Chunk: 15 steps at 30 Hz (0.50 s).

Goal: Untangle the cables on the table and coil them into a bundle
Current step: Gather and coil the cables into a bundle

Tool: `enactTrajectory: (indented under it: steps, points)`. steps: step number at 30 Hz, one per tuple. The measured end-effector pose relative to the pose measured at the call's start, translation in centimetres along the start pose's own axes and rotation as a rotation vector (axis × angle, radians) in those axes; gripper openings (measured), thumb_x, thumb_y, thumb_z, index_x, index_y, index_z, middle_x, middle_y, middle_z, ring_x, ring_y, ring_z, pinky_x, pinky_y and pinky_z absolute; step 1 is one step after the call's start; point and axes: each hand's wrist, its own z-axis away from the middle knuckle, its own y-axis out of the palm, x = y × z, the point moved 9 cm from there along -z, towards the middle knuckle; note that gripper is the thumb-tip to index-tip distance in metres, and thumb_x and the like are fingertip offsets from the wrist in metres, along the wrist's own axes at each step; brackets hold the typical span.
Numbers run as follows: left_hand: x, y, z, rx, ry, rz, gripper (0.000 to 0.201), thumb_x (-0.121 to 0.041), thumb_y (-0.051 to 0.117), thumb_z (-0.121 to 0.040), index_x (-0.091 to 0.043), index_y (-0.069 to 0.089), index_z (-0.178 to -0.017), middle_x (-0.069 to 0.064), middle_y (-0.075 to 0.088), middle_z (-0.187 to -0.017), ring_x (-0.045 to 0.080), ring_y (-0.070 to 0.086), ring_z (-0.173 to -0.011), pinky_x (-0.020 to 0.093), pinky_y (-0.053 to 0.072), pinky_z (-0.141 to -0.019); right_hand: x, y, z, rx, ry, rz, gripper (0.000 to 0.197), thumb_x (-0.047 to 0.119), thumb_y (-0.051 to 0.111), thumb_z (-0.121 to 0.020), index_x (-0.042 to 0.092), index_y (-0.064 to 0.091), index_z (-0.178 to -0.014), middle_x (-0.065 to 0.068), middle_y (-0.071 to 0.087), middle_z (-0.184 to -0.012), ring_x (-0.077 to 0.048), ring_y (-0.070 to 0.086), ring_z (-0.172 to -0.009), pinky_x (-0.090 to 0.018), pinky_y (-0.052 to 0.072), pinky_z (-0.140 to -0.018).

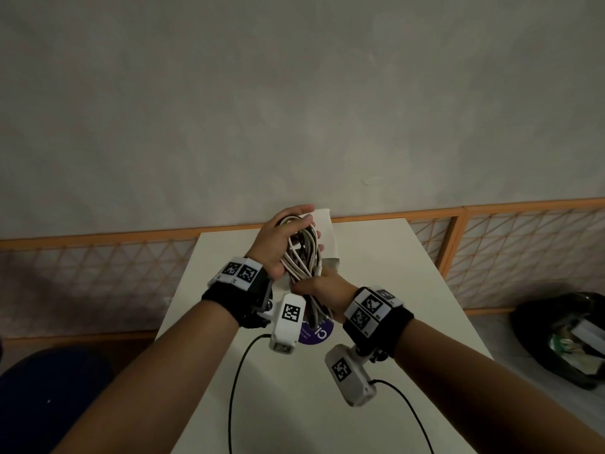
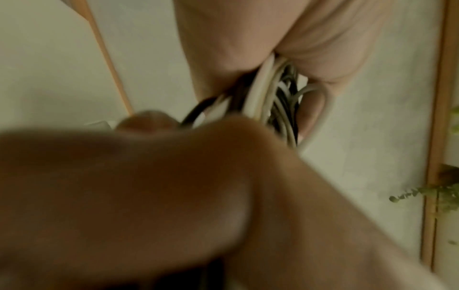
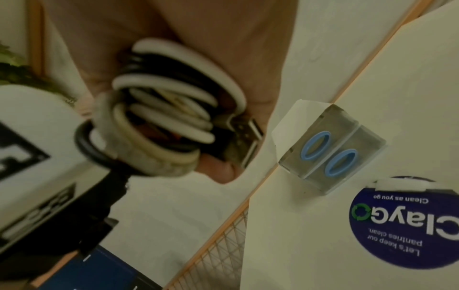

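Note:
A coil of white, grey and black cables [image 1: 302, 253] is held up over the white table [image 1: 376, 290]. My left hand [image 1: 278, 244] wraps its fingers around the upper part of the coil. My right hand [image 1: 322, 288] grips the lower end. In the left wrist view the loops of the cables [image 2: 270, 94] run through the palm of the left hand [image 2: 310, 49]. In the right wrist view the stacked loops of the cables [image 3: 161, 117] sit in my right hand [image 3: 221, 170], and a metal USB plug [image 3: 246, 137] sticks out beside them.
A small clear box with two blue ovals [image 3: 330, 147] and a round purple sticker [image 3: 410, 225] lie on the table under the hands. A wooden lattice railing [image 1: 98, 283] runs behind. A black bin bag [image 1: 563, 339] is on the right, a blue seat [image 1: 49, 381] on the left.

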Motion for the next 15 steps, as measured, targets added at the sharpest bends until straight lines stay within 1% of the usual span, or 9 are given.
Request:
enactTrajectory:
  steps: [1,2,4,5,7,9,11,13,15]
  points:
    - [0.2,0.0,0.0,-0.02,0.0,-0.025,0.009,-0.013,0.062,-0.089,-0.01,0.067,-0.096,0.009,0.063,-0.075,0.024,0.066,-0.07,0.044,0.059,-0.068,-0.3,0.0,-0.1,-0.009,0.008,0.021,0.006,0.003,0.056,-0.072,0.004,0.055,-0.077,-0.02,0.052,-0.074,-0.032,0.053,-0.07,-0.04,0.046,-0.067]
    - [0.4,-0.2,0.0,-0.061,-0.006,-0.042,0.011,-0.019,0.062,-0.09,-0.009,0.066,-0.091,0.009,0.061,-0.074,0.022,0.065,-0.063,0.041,0.059,-0.063,-0.5,0.0,-0.1,-0.026,0.016,0.055,0.01,0.005,0.058,-0.07,0.006,0.054,-0.078,-0.019,0.051,-0.075,-0.03,0.052,-0.072,-0.039,0.044,-0.068]
    - [1.0,-1.0,-0.1,-0.156,-0.013,-0.065,0.023,-0.029,0.062,-0.09,-0.007,0.062,-0.084,0.01,0.059,-0.071,0.022,0.062,-0.055,0.037,0.056,-0.056,-0.9,-0.1,-0.6,-0.06,0.012,0.138,0.025,0.019,0.062,-0.056,0.011,0.053,-0.078,-0.017,0.049,-0.076,-0.027,0.049,-0.073,-0.038,0.04,-0.067]
    - [1.2,-1.3,0.0,-0.199,-0.011,-0.073,0.027,-0.033,0.061,-0.09,-0.007,0.06,-0.082,0.011,0.058,-0.071,0.023,0.06,-0.053,0.035,0.054,-0.054,-1.1,0.0,-0.8,-0.061,0.013,0.175,0.029,0.025,0.062,-0.051,0.013,0.053,-0.076,-0.016,0.048,-0.074,-0.025,0.047,-0.071,-0.038,0.037,-0.066]
    - [1.5,-1.9,-0.1,-0.256,-0.011,-0.097,0.032,-0.038,0.059,-0.09,-0.007,0.058,-0.085,0.015,0.058,-0.075,0.027,0.058,-0.051,0.032,0.052,-0.051,-1.5,0.2,-0.9,-0.044,0.031,0.21,0.027,0.027,0.059,-0.049,0.013,0.05,-0.071,-0.015,0.045,-0.07,-0.024,0.044,-0.067,-0.037,0.033,-0.065]
    - [1.4,-2.1,0.0,-0.284,-0.008,-0.131,0.033,-0.038,0.057,-0.091,-0.005,0.059,-0.089,0.018,0.058,-0.077,0.029,0.058,-0.048,0.031,0.051,-0.05,-1.2,0.3,-0.6,-0.035,0.028,0.218,0.02,0.021,0.057,-0.054,0.012,0.049,-0.07,-0.014,0.042,-0.068,-0.023,0.04,-0.066,-0.037,0.031,-0.065]
    - [0.9,-2.2,0.2,-0.298,0.027,-0.144,0.033,-0.036,0.058,-0.091,-0.003,0.06,-0.088,0.017,0.058,-0.073,0.028,0.059,-0.045,0.031,0.052,-0.048,-0.9,0.2,-0.4,-0.017,0.018,0.214,0.016,0.017,0.059,-0.06,0.01,0.054,-0.073,-0.016,0.047,-0.072,-0.024,0.046,-0.069,-0.037,0.037,-0.066]
    - [0.4,-2.2,0.3,-0.316,0.071,-0.179,0.032,-0.035,0.062,-0.089,-0.003,0.061,-0.086,0.016,0.059,-0.069,0.026,0.06,-0.042,0.033,0.054,-0.049,-0.7,0.3,-0.3,0.032,0.037,0.17,0.014,0.01,0.066,-0.068,0.006,0.058,-0.079,-0.015,0.057,-0.077,-0.026,0.055,-0.074,-0.038,0.048,-0.072]
    - [-0.1,-2.5,0.5,-0.347,0.117,-0.217,0.031,-0.036,0.067,-0.085,-0.006,0.063,-0.084,0.016,0.062,-0.069,0.029,0.063,-0.048,0.038,0.057,-0.053,-1.0,0.4,-0.3,0.095,0.083,0.074,0.022,0.013,0.072,-0.067,0.009,0.061,-0.086,-0.01,0.061,-0.078,-0.026,0.058,-0.074,-0.04,0.052,-0.077]
